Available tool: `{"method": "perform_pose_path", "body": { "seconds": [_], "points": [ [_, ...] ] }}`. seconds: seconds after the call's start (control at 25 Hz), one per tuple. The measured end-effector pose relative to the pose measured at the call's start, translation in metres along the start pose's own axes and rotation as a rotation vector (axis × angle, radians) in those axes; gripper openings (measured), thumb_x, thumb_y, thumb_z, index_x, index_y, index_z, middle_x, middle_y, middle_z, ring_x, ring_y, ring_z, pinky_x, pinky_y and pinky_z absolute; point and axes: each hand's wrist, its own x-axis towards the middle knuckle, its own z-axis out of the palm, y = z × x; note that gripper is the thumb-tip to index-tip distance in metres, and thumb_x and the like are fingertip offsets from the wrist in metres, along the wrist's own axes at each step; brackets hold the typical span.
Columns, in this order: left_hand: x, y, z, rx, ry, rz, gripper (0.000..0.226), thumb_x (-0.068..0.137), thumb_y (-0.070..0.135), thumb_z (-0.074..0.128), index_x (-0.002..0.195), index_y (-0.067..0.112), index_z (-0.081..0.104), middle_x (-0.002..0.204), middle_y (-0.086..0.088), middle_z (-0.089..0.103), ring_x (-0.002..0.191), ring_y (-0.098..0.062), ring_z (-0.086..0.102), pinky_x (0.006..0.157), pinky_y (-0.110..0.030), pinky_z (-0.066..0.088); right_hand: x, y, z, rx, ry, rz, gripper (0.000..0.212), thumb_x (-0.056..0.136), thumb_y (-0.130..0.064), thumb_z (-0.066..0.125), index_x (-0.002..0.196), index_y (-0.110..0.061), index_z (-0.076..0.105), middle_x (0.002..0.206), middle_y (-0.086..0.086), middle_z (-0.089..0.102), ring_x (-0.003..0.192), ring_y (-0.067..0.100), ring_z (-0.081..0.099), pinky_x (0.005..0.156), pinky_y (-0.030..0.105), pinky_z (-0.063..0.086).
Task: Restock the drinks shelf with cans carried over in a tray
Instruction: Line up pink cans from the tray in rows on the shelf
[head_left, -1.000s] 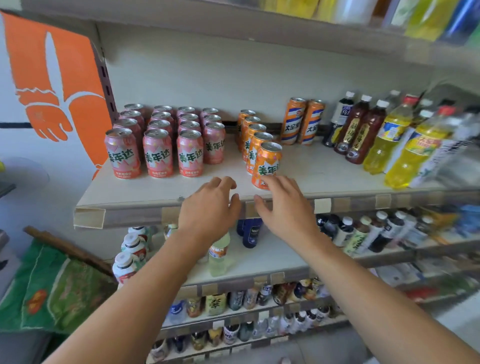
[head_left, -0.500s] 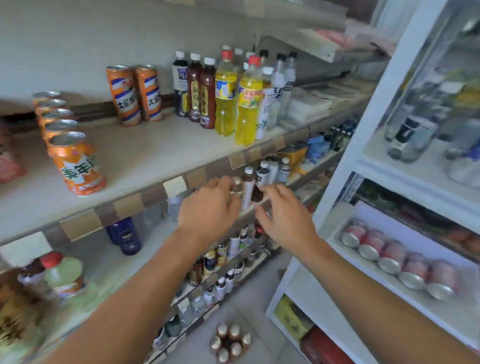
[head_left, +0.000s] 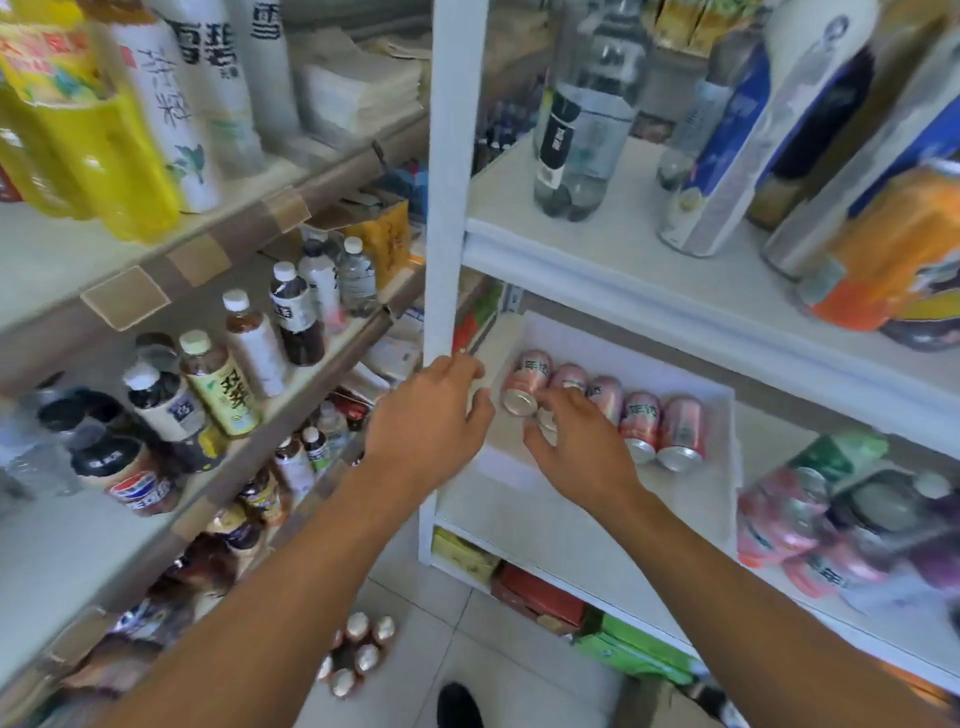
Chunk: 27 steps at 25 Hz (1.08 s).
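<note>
The white shelving unit fills the right half of the view; its upright post runs from the top edge down to the middle shelf. A second, beige shelf rack occupies the left half and carries rows of bottled drinks. On the upper white shelf stand a clear bottle and several larger blurred bottles to its right.

The white tray rests on the middle white shelf, just right of the post. Five pink cans lie on their sides in the tray, side by side, with their metal ends toward the camera.

The left hand is extended beside the post at the left edge of the tray, fingers loosely curled; whether it touches the tray rim cannot be determined. The right hand reaches into the tray with fingers spread and slightly bent over the second can from the left; no closed grip is visible. A cluster of small bottles stands on the tiled floor below.
</note>
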Motion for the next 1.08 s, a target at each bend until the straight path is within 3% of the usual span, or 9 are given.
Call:
{"method": "perform_pose_path", "body": {
  "seconds": [0.2,0.4,0.56,0.76,0.96,1.08],
  "points": [
    [0.033,0.047,0.061,-0.1,-0.01,0.14,0.028,0.094,0.034,0.045,0.112,0.018,0.059,0.107,-0.005,0.063,0.092,-0.03,0.062,0.069,-0.039,0.051,0.005,0.091,-0.01,-0.141,-0.068,0.23,0.042,0.087,-0.041,0.048,0.12,-0.016,0.054,0.113,0.01,0.058,0.105,0.031,0.058,0.078,0.041,0.053],
    [0.051,0.074,0.107,-0.11,-0.018,0.174,0.023,0.093,0.032,0.049,0.111,0.021,0.059,0.109,-0.004,0.062,0.094,-0.031,0.06,0.062,-0.032,0.038,0.009,0.16,-0.01,-0.298,-0.178,0.404,0.06,0.09,-0.039,0.056,0.141,-0.012,0.037,0.134,0.016,0.046,0.119,0.037,0.049,0.091,0.041,0.046],
    [0.064,0.077,0.143,-0.151,-0.06,0.175,0.023,0.092,0.033,0.049,0.11,0.023,0.058,0.106,-0.002,0.063,0.094,-0.029,0.06,0.059,-0.031,0.039,0.013,0.192,0.002,-0.475,-0.237,0.366,0.076,0.091,-0.037,0.06,0.15,-0.01,0.021,0.152,0.016,0.026,0.136,0.035,0.03,0.107,0.043,0.038],
    [0.071,0.074,0.163,-0.173,-0.094,0.198,0.025,0.09,0.03,0.05,0.112,0.021,0.058,0.104,-0.002,0.064,0.091,-0.031,0.063,0.058,-0.032,0.044,0.021,0.212,0.018,-0.731,-0.317,0.4,0.097,0.086,-0.046,0.063,0.154,-0.01,0.003,0.158,0.018,0.014,0.146,0.034,0.015,0.118,0.051,0.009],
    [0.073,0.073,0.167,-0.182,-0.114,0.189,0.023,0.091,0.03,0.049,0.111,0.021,0.058,0.103,-0.001,0.065,0.089,-0.03,0.063,0.06,-0.036,0.051,0.03,0.216,0.029,-0.853,-0.371,0.386,0.109,0.085,-0.046,0.066,0.153,-0.012,-0.011,0.159,0.026,0.005,0.146,0.038,0.016,0.118,0.055,0.004],
    [0.073,0.073,0.166,-0.208,-0.111,0.17,0.025,0.092,0.029,0.05,0.113,0.02,0.059,0.105,-0.001,0.067,0.09,-0.029,0.064,0.062,-0.038,0.053,0.037,0.216,0.038,-0.834,-0.347,0.414,0.099,0.09,-0.033,0.062,0.153,-0.01,-0.011,0.157,0.031,0.004,0.144,0.043,0.017,0.119,0.049,0.012]
  ]
}}
